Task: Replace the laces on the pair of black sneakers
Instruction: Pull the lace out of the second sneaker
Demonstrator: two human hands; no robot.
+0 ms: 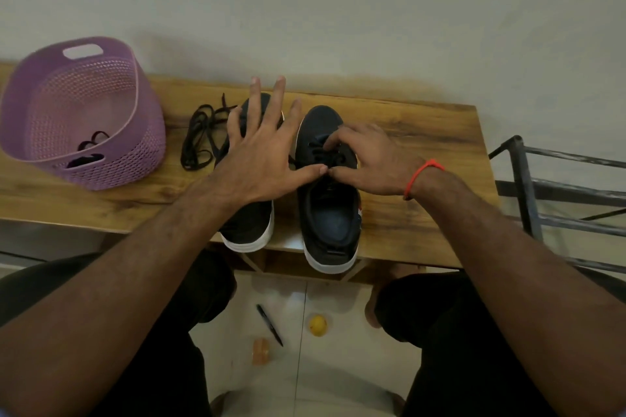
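Fingers of left hand (262, 159) spread; right hand (366, 162) pinches lace (325, 154); basket (142, 132) holds dark laces (88, 151).

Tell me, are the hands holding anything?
The right hand pinches the black lace over the right sneaker's eyelets. The left hand is spread open, holding nothing.

1. Sneakers: 2, black, side by side at the table's (423, 159) near edge – left sneaker (249, 223), right sneaker (330, 210).
2. Loose lace bundles on the table: 1 (200, 139).
3. Baskets: 1 (81, 112), purple, left end.
4. Hands: 2 – left hand (264, 159), right hand (369, 159).
5. Floor items: 1 pen (269, 324), 1 yellow ball (317, 325), 1 orange object (261, 350).
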